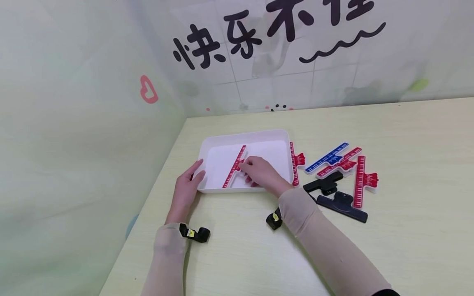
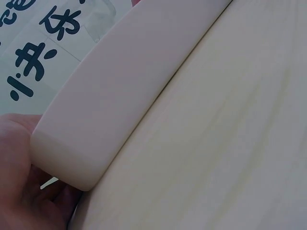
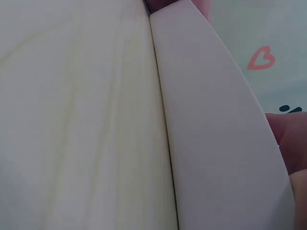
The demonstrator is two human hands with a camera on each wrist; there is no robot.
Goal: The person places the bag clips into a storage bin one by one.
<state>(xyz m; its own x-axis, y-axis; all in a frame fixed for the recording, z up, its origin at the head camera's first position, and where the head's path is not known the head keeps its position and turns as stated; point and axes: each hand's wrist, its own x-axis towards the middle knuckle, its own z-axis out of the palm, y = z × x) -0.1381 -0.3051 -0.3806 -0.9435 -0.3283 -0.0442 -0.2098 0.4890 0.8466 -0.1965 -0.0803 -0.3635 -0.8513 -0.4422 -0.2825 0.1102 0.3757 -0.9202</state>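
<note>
A shallow white tray sits on the table, its front wall filling much of both wrist views. My left hand grips the tray's front left corner, thumb towards the rim; in the left wrist view its fingers curl about that corner. Inside the tray, a red clip with a piano-key pattern lies slanting. My right hand reaches over the front wall and pinches this clip near its crown-shaped handle. In the right wrist view the tray wall hides most of that hand.
Against the tray's right side lies another red clip. Farther right are a blue clip, two more red clips and black clips, some overlapping. A printed wall stands behind the table.
</note>
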